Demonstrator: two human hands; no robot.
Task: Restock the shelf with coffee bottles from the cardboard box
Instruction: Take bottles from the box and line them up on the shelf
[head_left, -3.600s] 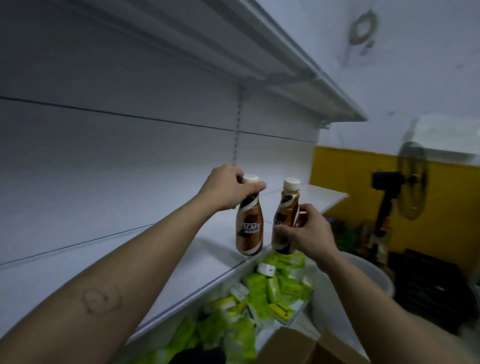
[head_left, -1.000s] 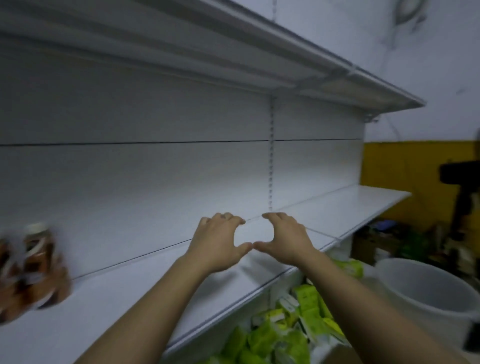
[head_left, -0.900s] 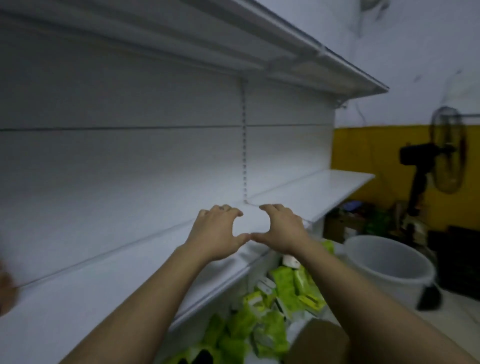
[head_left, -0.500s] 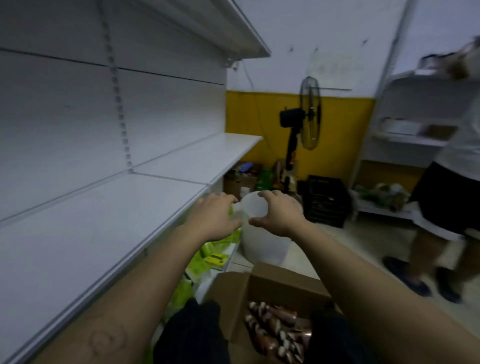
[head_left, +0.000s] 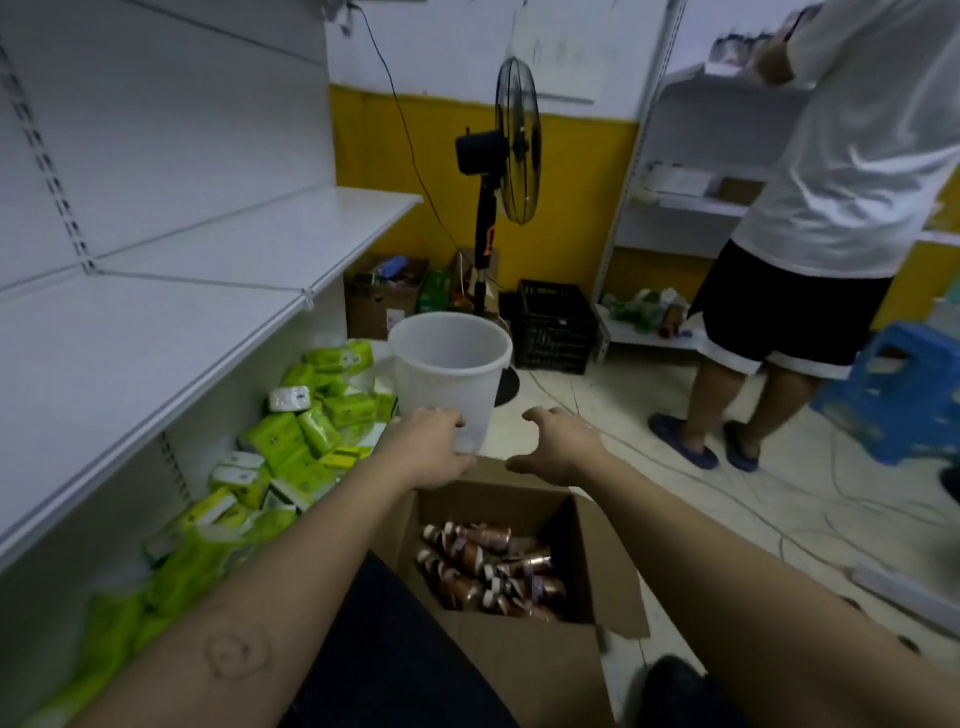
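An open cardboard box (head_left: 540, 670) stands on the floor below me. Several brown coffee bottles (head_left: 488, 566) with white caps lie on their sides in it. My left hand (head_left: 428, 447) and my right hand (head_left: 558, 441) hover side by side above the box's far edge, fingers loosely curved, holding nothing. The white shelf (head_left: 156, 322) runs along the left at about arm height. No bottles on it show in this view.
A white plastic bucket (head_left: 449, 374) stands just beyond my hands. Green packets (head_left: 306, 431) are piled on the floor under the shelf. A black standing fan (head_left: 501, 156), a black crate (head_left: 553, 325) and cables lie further back. Another person (head_left: 810, 244) stands at the right by a second rack.
The bottles I held earlier are out of my hands. My view has swung from the shelf down and right to the box, and both empty hands have dropped over it.
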